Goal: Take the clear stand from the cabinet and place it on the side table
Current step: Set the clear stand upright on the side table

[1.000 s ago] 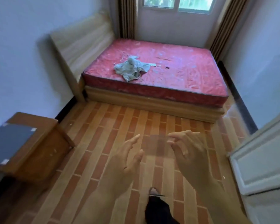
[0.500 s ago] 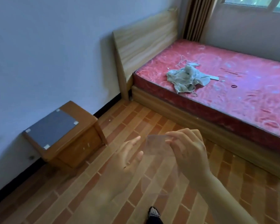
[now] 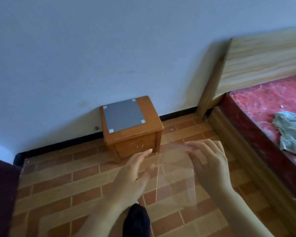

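Observation:
The clear stand (image 3: 175, 175) is a see-through bent sheet held in the air between my hands, over the floor. My right hand (image 3: 209, 165) grips its right side, fingers curled over the top edge. My left hand (image 3: 133, 175) has its fingers spread at the sheet's left edge; whether they touch it I cannot tell. The small wooden side table (image 3: 150, 124) stands against the wall just beyond my hands, with a grey square panel (image 3: 124, 115) on its top.
A bed with a red mattress (image 3: 266, 101) and a wooden headboard (image 3: 263, 60) fills the right side, with a grey-green cloth (image 3: 292, 132) on it. Brick-pattern floor (image 3: 67, 183) lies below. A dark piece of furniture (image 3: 0, 194) is at the left edge. My dark-socked foot (image 3: 137, 219) shows below.
My view has swung left: the side table has come from the left edge to the centre, and the bed has slid to the right. Both hands stay around the clear stand.

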The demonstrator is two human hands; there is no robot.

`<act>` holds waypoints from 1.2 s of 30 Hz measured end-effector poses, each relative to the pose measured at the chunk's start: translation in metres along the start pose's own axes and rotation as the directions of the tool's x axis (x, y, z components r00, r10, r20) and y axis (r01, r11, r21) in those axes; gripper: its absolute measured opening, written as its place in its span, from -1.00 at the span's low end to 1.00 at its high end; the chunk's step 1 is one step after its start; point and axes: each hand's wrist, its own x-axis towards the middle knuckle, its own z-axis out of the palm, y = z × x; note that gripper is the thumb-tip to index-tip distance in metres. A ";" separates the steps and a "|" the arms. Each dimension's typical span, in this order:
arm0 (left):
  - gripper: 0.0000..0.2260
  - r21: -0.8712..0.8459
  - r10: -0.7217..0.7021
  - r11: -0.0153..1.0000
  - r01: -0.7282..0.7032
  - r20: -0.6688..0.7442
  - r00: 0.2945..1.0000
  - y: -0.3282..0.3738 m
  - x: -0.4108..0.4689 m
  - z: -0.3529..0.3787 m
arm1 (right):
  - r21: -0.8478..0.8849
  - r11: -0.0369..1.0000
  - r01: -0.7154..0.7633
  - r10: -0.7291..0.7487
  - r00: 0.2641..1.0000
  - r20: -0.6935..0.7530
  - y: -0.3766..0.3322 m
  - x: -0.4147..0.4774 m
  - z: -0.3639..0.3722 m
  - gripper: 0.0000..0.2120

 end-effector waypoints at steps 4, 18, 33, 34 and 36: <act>-0.53 -0.021 -0.015 1.000 0.014 -0.079 0.997 -0.025 0.054 -0.036 | 0.023 0.999 0.034 -0.036 0.997 0.070 -0.007 0.059 0.054 -0.87; -0.59 -0.087 -0.060 0.995 0.052 -0.093 0.994 -0.060 0.249 -0.156 | -0.002 0.997 0.083 -0.083 0.995 0.060 0.004 0.246 0.178 -0.85; -0.57 -0.084 -0.323 0.946 0.312 -0.268 0.907 -0.101 0.377 -0.186 | 0.208 0.967 0.146 -0.210 0.919 0.333 0.066 0.391 0.335 -0.83; -0.58 -0.101 -0.336 0.942 0.321 -0.266 0.903 -0.105 0.386 -0.185 | 0.216 0.964 0.153 -0.220 0.915 0.337 0.071 0.395 0.345 -0.84; -0.58 -0.135 -0.354 0.934 0.330 -0.251 0.901 -0.116 0.401 -0.181 | 0.228 0.959 0.167 -0.239 0.910 0.340 0.080 0.401 0.367 -0.86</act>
